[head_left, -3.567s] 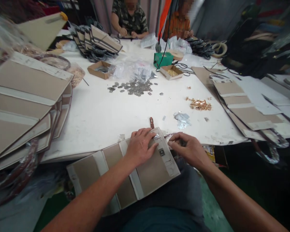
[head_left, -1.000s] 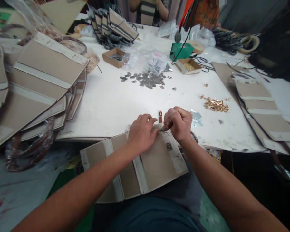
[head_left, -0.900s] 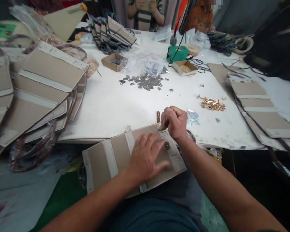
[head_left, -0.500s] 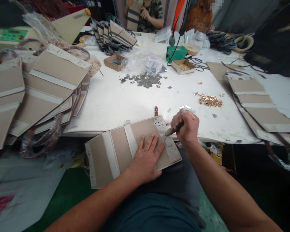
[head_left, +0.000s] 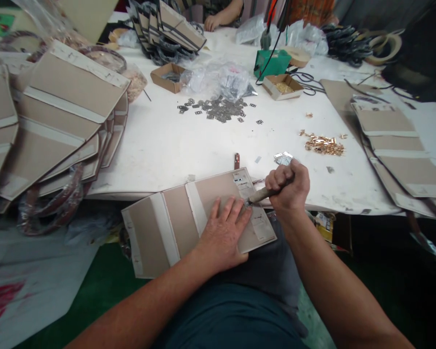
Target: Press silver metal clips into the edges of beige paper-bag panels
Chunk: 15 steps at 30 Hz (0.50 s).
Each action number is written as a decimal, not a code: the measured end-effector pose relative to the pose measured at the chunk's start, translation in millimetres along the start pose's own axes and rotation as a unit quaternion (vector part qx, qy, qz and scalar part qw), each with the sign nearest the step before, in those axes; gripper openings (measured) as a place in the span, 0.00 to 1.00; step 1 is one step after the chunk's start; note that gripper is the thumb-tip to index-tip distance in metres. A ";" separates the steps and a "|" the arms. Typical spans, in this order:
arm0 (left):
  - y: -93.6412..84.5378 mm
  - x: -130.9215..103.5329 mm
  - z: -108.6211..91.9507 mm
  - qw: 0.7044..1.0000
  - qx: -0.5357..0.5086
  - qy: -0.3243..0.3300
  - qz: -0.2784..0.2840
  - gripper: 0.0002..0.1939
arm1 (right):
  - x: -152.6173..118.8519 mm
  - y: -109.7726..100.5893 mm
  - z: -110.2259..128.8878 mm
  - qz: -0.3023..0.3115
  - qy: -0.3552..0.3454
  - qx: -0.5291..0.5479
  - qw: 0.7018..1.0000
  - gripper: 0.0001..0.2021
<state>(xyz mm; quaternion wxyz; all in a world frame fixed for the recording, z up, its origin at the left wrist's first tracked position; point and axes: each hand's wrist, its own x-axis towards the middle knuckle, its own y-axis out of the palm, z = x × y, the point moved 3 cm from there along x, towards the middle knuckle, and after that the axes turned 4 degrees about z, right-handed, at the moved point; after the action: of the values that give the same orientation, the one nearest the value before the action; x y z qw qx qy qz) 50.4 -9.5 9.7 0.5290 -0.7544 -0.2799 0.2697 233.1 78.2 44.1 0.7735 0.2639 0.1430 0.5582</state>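
Observation:
A beige panel with pale strips [head_left: 179, 213] lies tilted across my lap and the table's front edge. My left hand [head_left: 223, 232] lies flat on it with fingers spread, pressing near its right end. My right hand [head_left: 289, 186] is closed in a fist around a thick grey-brown hand tool [head_left: 263, 194]; the exact kind is unclear. The tool's lower end meets a small metal piece [head_left: 247, 203] on the panel, close to my left fingertips. Several small slits and another metal plate [head_left: 237, 180] show along the panel's pale right-hand strip.
Similar panels are stacked at left [head_left: 63, 97] and right [head_left: 392, 140]. On the white table [head_left: 156, 150] are grey metal plates [head_left: 221, 109], gold-coloured fittings [head_left: 324, 145], silver pieces [head_left: 283, 157], small cardboard boxes [head_left: 283, 87] and a green block [head_left: 272, 63]. Another person's hand [head_left: 212, 22] rests at the back.
My right hand has lifted slightly and moved right, the tool now standing out more from the panel. My left hand stays flat. The view has tilted down; the other person's hand has lowered to the table.

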 end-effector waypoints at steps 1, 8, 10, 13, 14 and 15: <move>0.7 0.5 0.6 1.000 -0.001 0.003 0.001 0.57 | -1.2 2.2 -0.2 0.008 -0.006 -0.014 1.000 0.24; 1.2 1.8 2.6 1.000 -0.004 0.023 0.004 0.59 | -26.1 38.0 -0.9 0.166 -0.083 -0.247 0.951 0.24; 0.5 1.0 3.3 1.000 -0.013 0.021 0.002 0.59 | -30.2 48.2 2.9 0.213 -0.082 -0.306 0.924 0.26; 1.0 0.0 3.8 0.999 -0.033 0.024 0.003 0.57 | -31.5 53.5 11.4 0.214 -0.110 -0.305 0.921 0.26; 1.4 -0.3 4.0 0.999 -0.038 0.025 0.002 0.56 | -31.6 52.6 12.3 0.206 -0.123 -0.300 0.923 0.26; 1.7 -0.6 4.2 0.999 -0.041 0.025 0.000 0.56 | -31.7 50.9 11.3 0.198 -0.129 -0.299 0.924 0.26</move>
<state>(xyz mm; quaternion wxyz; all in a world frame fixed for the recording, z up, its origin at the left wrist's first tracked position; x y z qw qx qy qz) 47.2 -7.7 6.9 0.5042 -0.7821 -0.2774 0.2389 188.2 57.7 80.0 0.7017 0.1127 -0.1868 0.6783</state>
